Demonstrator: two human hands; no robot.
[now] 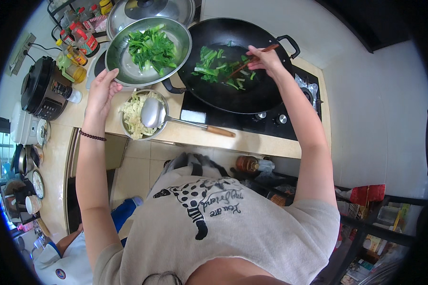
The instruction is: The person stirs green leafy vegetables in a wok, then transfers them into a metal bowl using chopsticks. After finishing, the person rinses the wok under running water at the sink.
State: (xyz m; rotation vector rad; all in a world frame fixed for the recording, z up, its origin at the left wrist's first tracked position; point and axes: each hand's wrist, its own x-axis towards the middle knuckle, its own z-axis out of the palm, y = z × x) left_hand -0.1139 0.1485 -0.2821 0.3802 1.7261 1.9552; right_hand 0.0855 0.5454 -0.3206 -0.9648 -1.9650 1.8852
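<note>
My left hand [105,87] grips the near-left rim of a wide metal bowl [119,71], tilted beside the wok, with cooked leafy greens [151,48] in it. In my right hand [265,60] are wooden chopsticks [239,68], their tips among more greens [208,64] in a large black two-handled wok [232,101]. The wok sits on a black gas cooktop [217,115]. Below the metal bowl, a smaller bowl [167,103] holds chopped pale cabbage [133,112]. A metal spatula [153,112] with a wooden handle lies across it.
A domed lid [180,10] stands behind the metal bowl. Sauce bottles [83,39], an oil jug [71,69] and an electric pressure cooker [44,89] line the left counter. Another person [71,263] is at lower left. A black shelf rack [363,228] stands at right.
</note>
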